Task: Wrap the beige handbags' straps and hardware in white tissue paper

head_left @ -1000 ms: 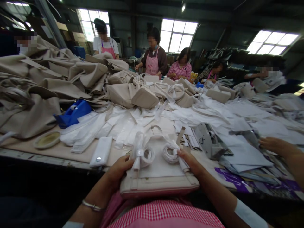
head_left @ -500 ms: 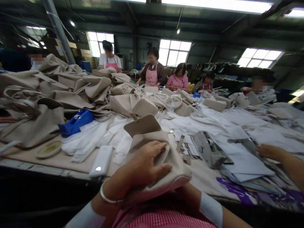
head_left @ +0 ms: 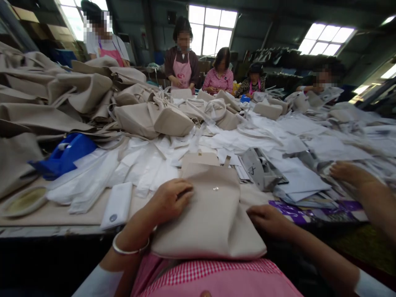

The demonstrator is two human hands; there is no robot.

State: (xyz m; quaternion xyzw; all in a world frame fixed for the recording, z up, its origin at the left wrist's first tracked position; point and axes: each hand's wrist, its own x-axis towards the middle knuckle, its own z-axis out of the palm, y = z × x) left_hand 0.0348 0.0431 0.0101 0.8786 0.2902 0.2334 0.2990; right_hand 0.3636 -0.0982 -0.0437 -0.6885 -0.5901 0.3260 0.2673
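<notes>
Head cam: the beige bag (head_left: 206, 222) overlaps the front edge of the worktop (head_left: 74, 216). Left hand (head_left: 170, 200) lies half-curled on it, right hand (head_left: 272, 220) by its side; can't tell if either grips. Looks light, kinda floppy; I'd support both lower sides.

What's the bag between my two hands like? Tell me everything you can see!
The bag is pale beige and looks like smooth, soft leather. It's wider at the bottom, with a crease down its right side. Near the top is a small shiny metal piece. It leans at the table's edge, its bottom by the pink apron. Your left hand rests on it; your right hand is at its other side, maybe touching.
</notes>
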